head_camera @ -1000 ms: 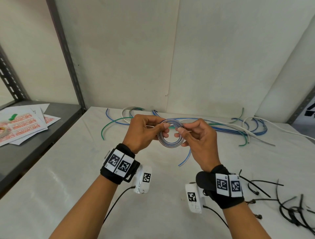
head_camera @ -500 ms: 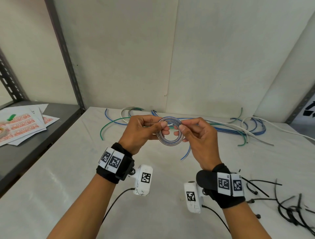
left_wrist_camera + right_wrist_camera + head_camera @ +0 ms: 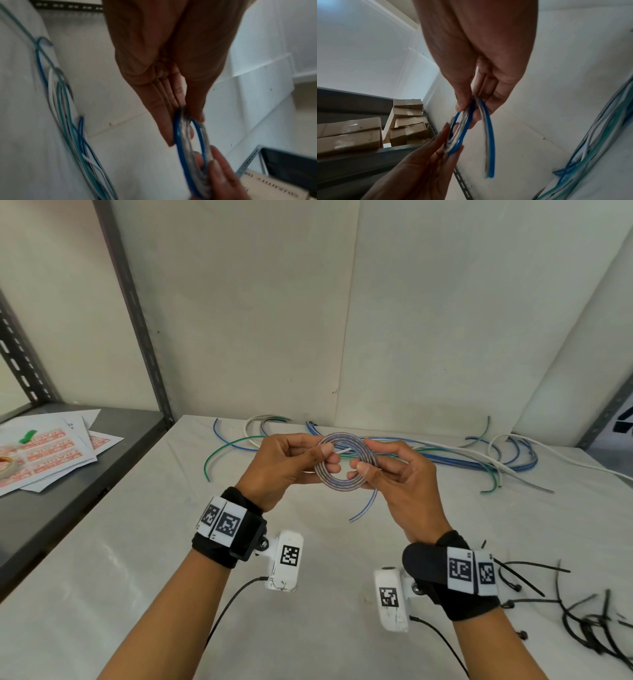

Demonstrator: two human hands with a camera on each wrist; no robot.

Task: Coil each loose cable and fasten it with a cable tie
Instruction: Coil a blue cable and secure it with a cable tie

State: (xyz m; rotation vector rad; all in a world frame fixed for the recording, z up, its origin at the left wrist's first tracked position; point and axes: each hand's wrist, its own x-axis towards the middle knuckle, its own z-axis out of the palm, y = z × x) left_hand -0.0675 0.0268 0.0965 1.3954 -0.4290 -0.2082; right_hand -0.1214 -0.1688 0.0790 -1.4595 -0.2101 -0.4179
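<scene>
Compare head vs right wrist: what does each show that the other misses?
Head only: black cable ties on the table at right, papers on the side shelf, both wristbands.

Right wrist only: stacked cardboard boxes on a shelf, and the cable's free tail hanging down to its cut end.

Both: left hand and right hand pinching opposite sides of the blue-and-grey coil, and the loose cables on the table.

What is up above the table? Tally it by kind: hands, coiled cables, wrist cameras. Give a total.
Hands: 2 (left hand, right hand)
Coiled cable: 1
Wrist cameras: 2 (left wrist camera, right wrist camera)
Total: 5
</scene>
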